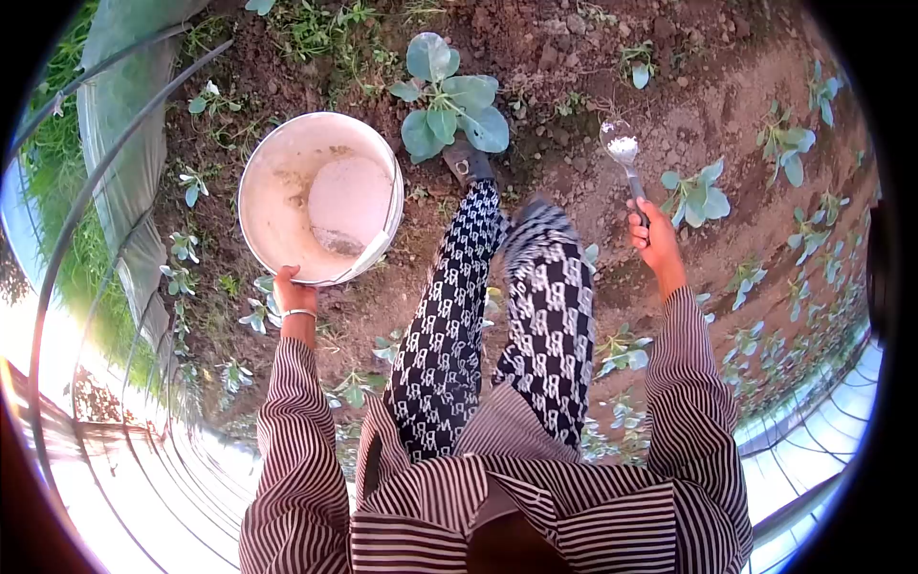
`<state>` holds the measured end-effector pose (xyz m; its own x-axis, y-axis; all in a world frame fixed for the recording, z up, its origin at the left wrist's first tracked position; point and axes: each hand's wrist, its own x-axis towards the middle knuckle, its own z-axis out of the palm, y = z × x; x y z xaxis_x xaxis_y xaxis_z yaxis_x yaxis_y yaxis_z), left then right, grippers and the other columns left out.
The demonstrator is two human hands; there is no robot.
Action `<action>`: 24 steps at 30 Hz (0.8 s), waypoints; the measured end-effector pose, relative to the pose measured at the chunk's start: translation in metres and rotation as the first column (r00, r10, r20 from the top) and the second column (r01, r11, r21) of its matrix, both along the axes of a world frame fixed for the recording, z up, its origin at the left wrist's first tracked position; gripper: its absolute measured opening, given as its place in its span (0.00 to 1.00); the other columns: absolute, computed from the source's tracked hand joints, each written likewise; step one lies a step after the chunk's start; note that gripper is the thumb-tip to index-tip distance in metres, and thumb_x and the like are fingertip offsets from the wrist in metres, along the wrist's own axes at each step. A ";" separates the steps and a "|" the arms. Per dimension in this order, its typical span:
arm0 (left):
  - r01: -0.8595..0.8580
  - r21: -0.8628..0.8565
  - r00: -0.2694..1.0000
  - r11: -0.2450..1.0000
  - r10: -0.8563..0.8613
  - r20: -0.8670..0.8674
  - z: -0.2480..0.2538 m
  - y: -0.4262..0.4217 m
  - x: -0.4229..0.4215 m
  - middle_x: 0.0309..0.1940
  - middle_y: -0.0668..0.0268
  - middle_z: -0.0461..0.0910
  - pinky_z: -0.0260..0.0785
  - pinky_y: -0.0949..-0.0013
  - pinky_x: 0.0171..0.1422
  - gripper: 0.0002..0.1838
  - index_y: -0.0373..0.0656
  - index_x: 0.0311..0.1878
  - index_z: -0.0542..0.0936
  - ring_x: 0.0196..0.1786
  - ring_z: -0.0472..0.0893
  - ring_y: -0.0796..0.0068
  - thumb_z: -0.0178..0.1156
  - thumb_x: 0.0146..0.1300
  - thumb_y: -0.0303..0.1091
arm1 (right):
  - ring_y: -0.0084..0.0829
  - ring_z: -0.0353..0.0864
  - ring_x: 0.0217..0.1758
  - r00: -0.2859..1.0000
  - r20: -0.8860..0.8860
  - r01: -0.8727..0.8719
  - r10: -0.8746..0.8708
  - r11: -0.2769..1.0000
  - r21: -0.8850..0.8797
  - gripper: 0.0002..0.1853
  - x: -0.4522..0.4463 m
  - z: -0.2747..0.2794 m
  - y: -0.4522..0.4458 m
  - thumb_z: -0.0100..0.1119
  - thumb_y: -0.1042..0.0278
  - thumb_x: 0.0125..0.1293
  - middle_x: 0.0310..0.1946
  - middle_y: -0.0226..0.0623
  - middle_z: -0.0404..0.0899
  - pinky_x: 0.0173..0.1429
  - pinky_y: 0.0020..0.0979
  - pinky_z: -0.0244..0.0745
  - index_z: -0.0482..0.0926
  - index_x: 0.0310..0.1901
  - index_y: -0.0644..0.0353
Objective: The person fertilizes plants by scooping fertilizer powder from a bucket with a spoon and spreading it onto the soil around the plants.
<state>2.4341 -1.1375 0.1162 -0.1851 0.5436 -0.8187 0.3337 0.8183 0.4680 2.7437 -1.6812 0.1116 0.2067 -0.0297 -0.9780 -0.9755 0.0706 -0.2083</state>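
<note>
My left hand [295,292] grips the near rim of a white bucket [273,201], which is tilted so its inside shows. At the bottom of the bucket lies pale powder or granules [349,201]. Out to the right, my right hand [654,235] is closed around the dark handle of a spoon [631,172]. A small heap of white granules [622,148] sits in the spoon's bowl. The spoon is held above bare soil, close to a young leafy plant [699,194].
A larger broad-leaved plant [454,100] grows ahead, by my shoe [469,163]. Several small plants [789,143] stand in the brown soil [574,57] on the right. Curved hoops [72,220] and plastic sheeting [120,124] line the left side, with grass beyond.
</note>
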 end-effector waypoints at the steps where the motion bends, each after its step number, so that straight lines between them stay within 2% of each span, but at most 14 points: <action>1: 0.006 0.015 1.000 1.000 -0.006 -0.022 0.000 -0.002 0.003 0.46 0.58 0.74 0.71 0.56 0.54 0.23 0.35 0.50 0.71 0.49 0.75 0.60 0.55 0.47 0.28 | 0.13 0.58 0.15 0.999 -0.001 -0.050 0.050 0.999 -0.018 0.13 0.010 0.006 0.002 0.53 0.59 0.68 0.21 0.24 0.67 0.16 0.18 0.51 0.72 0.43 0.60; 2: -0.037 0.068 0.999 0.997 0.038 -0.015 -0.003 -0.005 0.004 0.41 0.60 0.75 0.73 0.59 0.49 0.18 0.36 0.45 0.73 0.45 0.77 0.62 0.55 0.48 0.26 | 0.13 0.57 0.14 0.997 0.010 -0.078 0.079 0.995 -0.070 0.13 0.020 0.011 0.008 0.54 0.58 0.68 0.20 0.23 0.66 0.15 0.18 0.50 0.72 0.43 0.59; 8: 0.053 0.150 0.997 0.987 -0.045 -0.056 -0.030 -0.007 0.019 0.39 0.59 0.74 0.74 0.58 0.42 0.18 0.36 0.44 0.71 0.41 0.77 0.61 0.55 0.47 0.24 | 0.12 0.55 0.12 0.943 0.089 -0.318 0.322 0.947 -0.049 0.13 0.100 0.022 0.042 0.55 0.56 0.67 0.18 0.22 0.63 0.13 0.18 0.48 0.72 0.42 0.57; 10: 0.055 0.210 0.997 0.976 -0.041 -0.069 -0.046 -0.007 0.033 0.38 0.59 0.74 0.73 0.57 0.42 0.18 0.36 0.44 0.71 0.41 0.76 0.61 0.55 0.46 0.24 | 0.12 0.54 0.11 0.897 0.066 -0.434 0.437 0.899 -0.064 0.13 0.130 0.021 0.085 0.55 0.58 0.67 0.17 0.23 0.62 0.14 0.18 0.48 0.73 0.44 0.58; 11: 0.039 0.238 0.997 0.970 -0.023 -0.071 -0.050 -0.005 0.037 0.38 0.59 0.74 0.73 0.58 0.42 0.18 0.36 0.43 0.70 0.41 0.76 0.61 0.55 0.45 0.25 | 0.12 0.53 0.11 0.835 0.143 -0.536 0.532 0.844 -0.012 0.14 0.141 0.012 0.107 0.54 0.59 0.68 0.16 0.22 0.61 0.14 0.18 0.48 0.73 0.47 0.60; 12: 0.033 0.261 0.995 0.965 -0.007 -0.098 -0.050 -0.002 0.034 0.38 0.58 0.73 0.72 0.58 0.42 0.18 0.36 0.43 0.70 0.40 0.76 0.62 0.55 0.45 0.25 | 0.12 0.53 0.11 0.738 0.183 -0.660 0.649 0.751 -0.006 0.14 0.151 0.010 0.142 0.54 0.60 0.68 0.15 0.21 0.61 0.14 0.18 0.47 0.74 0.48 0.61; 14: 0.189 0.309 0.923 0.932 -0.062 -0.380 -0.071 0.012 0.020 0.35 0.58 0.73 0.68 0.60 0.41 0.18 0.35 0.41 0.71 0.35 0.73 0.64 0.55 0.42 0.27 | 0.12 0.52 0.10 0.503 0.307 -0.856 0.808 0.515 0.047 0.15 0.160 0.003 0.210 0.52 0.61 0.69 0.14 0.19 0.60 0.13 0.19 0.47 0.74 0.49 0.63; 15: 0.333 0.272 0.798 0.903 -0.117 -0.591 -0.089 0.019 0.007 0.33 0.59 0.74 0.68 0.62 0.40 0.16 0.35 0.39 0.72 0.34 0.73 0.65 0.55 0.42 0.27 | 0.12 0.53 0.11 0.385 0.342 -0.922 0.857 0.374 0.101 0.15 0.161 0.001 0.245 0.53 0.60 0.69 0.15 0.18 0.60 0.15 0.19 0.47 0.75 0.51 0.61; 16: 0.396 0.315 0.735 0.862 -0.092 -0.672 -0.111 0.016 -0.013 0.32 0.56 0.76 0.68 0.62 0.43 0.14 0.33 0.38 0.73 0.34 0.75 0.62 0.54 0.45 0.28 | 0.13 0.58 0.14 0.259 0.375 -0.966 0.890 0.242 0.095 0.17 0.138 -0.014 0.270 0.54 0.58 0.68 0.16 0.20 0.62 0.17 0.20 0.53 0.76 0.50 0.61; 17: 0.449 0.282 0.630 0.848 -0.076 -0.773 -0.096 0.005 0.012 0.34 0.50 0.78 0.68 0.61 0.46 0.14 0.31 0.38 0.73 0.36 0.77 0.57 0.53 0.48 0.30 | 0.15 0.63 0.16 0.124 0.398 -0.992 0.909 0.098 0.084 0.18 0.128 -0.023 0.298 0.55 0.56 0.67 0.17 0.23 0.65 0.20 0.22 0.58 0.76 0.50 0.61; 19: 0.407 0.316 0.647 0.857 -0.026 -0.762 -0.065 -0.006 0.059 0.35 0.45 0.78 0.67 0.59 0.50 0.15 0.28 0.39 0.73 0.39 0.78 0.52 0.53 0.50 0.31 | 0.27 0.75 0.24 -0.257 0.563 -0.966 0.786 -0.208 -0.152 0.20 0.090 -0.044 0.363 0.58 0.55 0.63 0.22 0.34 0.74 0.30 0.32 0.70 0.77 0.47 0.64; 21: 0.422 0.320 0.680 0.848 -0.062 -0.731 -0.062 -0.008 0.070 0.36 0.43 0.77 0.67 0.57 0.51 0.15 0.28 0.38 0.72 0.41 0.78 0.50 0.53 0.51 0.31 | 0.31 0.76 0.25 -0.419 0.582 -0.905 0.698 -0.371 -0.207 0.18 0.038 -0.082 0.416 0.55 0.62 0.63 0.23 0.38 0.76 0.32 0.34 0.71 0.75 0.51 0.64; 23: 0.488 0.403 0.690 0.774 -0.059 -0.722 -0.074 -0.017 0.067 0.37 0.46 0.73 0.64 0.54 0.52 0.13 0.29 0.38 0.70 0.41 0.74 0.49 0.53 0.53 0.30 | 0.46 0.81 0.31 -0.586 0.621 -0.808 0.521 -0.315 -0.498 0.17 -0.020 -0.149 0.441 0.52 0.68 0.61 0.30 0.50 0.80 0.38 0.42 0.74 0.75 0.51 0.66; 24: 0.502 0.387 0.683 0.773 -0.081 -0.726 -0.070 -0.020 0.074 0.38 0.46 0.72 0.63 0.55 0.53 0.12 0.30 0.38 0.70 0.42 0.73 0.50 0.52 0.53 0.29 | 0.49 0.80 0.35 -0.591 0.557 -0.802 0.583 -0.348 -0.486 0.16 -0.037 -0.162 0.455 0.50 0.67 0.62 0.33 0.52 0.80 0.42 0.44 0.74 0.76 0.48 0.67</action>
